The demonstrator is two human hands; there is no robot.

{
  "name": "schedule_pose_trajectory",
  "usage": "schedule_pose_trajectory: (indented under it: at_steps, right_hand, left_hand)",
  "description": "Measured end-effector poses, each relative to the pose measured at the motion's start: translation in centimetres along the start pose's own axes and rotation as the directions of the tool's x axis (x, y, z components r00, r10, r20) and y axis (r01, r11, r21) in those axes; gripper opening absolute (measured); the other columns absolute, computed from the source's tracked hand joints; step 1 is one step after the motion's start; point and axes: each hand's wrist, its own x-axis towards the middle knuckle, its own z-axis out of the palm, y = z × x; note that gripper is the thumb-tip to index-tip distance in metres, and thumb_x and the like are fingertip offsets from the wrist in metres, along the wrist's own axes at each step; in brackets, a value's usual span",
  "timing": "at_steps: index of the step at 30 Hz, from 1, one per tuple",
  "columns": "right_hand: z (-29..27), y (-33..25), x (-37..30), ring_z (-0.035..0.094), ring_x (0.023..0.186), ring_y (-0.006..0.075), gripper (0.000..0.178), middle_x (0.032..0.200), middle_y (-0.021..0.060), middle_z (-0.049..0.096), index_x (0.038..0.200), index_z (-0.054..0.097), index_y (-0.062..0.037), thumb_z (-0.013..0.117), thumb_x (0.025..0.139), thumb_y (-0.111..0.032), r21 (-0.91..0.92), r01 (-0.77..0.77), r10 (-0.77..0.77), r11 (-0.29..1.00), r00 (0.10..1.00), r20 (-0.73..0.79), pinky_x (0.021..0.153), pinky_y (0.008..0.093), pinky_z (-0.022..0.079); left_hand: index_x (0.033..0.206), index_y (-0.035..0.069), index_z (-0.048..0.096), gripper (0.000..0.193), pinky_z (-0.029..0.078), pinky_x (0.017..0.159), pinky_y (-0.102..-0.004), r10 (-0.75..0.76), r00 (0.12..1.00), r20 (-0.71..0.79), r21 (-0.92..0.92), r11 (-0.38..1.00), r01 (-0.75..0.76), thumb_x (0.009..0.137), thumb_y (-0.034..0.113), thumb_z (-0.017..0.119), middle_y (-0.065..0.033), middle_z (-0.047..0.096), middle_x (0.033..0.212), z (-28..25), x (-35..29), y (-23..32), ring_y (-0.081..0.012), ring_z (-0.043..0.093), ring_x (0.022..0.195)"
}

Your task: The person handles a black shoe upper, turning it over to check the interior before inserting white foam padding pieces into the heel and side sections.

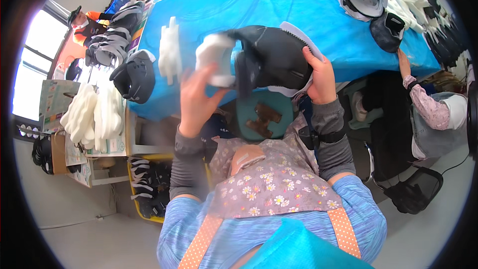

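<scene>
My right hand [321, 78] grips the right end of a black padded liner [279, 52], thumb on top, beside its pale toothed rim. The liner is held on its side above the near edge of the blue-covered table. At its left opening, my left hand [199, 97] holds a curved white foam pad [213, 56], blurred by motion. Whether the pad is partly inside the liner I cannot tell. Further left, a white wavy foam strip [170, 50] lies on the blue cover [209, 5], next to another black liner [134, 77].
White foam strips [97, 114] hang at the left, above a yellow crate [149, 211] of black pieces. Stacked liners [112, 40] stand near a person [88, 27]. Another person's hand [404, 64] touches a black liner [387, 32] at right. A teal stool [244, 112] is below.
</scene>
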Motion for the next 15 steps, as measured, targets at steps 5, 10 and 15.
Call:
schedule_pose_trajectory:
  at_steps: [5, 10, 15]
  right_hand:
    - [4.4, 0.6, -2.1, 0.063, 0.111, 0.0285, 0.04, 0.126, 0.0187, 0.06, 0.132, 0.05, 0.0088, 0.053, 0.099, -0.014, 0.106, 0.15, -0.151, 0.983, 0.989, 0.0, 0.094, 0.04, 0.052]
    - [8.1, 4.0, -6.5, 0.056, 0.085, 0.0104, 0.023, 0.096, 0.0037, 0.063, 0.11, 0.061, 0.0024, 0.058, 0.098, -0.018, -0.118, 0.347, -0.357, 0.931, 0.93, -0.085, 0.074, 0.025, 0.046]
    - [6.3, 4.8, -6.3, 0.048, 0.073, 0.0052, 0.02, 0.08, -0.0034, 0.056, 0.098, 0.061, -0.0022, 0.059, 0.099, -0.022, -0.328, 0.467, -0.54, 0.821, 0.822, -0.182, 0.064, 0.0227, 0.039]
  left_hand:
    - [0.116, 0.002, 0.052, 0.051, 0.044, 0.097, -0.0413, 0.236, 0.848, -0.475, -0.024, 0.96, -0.281, 0.069, -0.001, 0.072, -0.0204, 0.055, 0.125, 1.0, -2.2, 4.4, -0.0333, 0.055, 0.114]
    - [0.121, 0.003, 0.05, 0.062, 0.046, 0.087, -0.0395, 0.051, 0.952, -0.301, -0.122, 0.988, -0.092, 0.068, 0.012, 0.081, -0.0178, 0.056, 0.12, 5.4, 1.0, 7.9, -0.0329, 0.056, 0.103]
    - [0.096, -0.002, 0.062, 0.021, 0.046, 0.066, -0.0347, -0.366, 0.806, -0.465, -0.36, 0.91, 0.205, 0.088, 0.015, 0.07, -0.0145, 0.06, 0.077, 5.8, 1.4, 5.3, -0.0292, 0.052, 0.066]
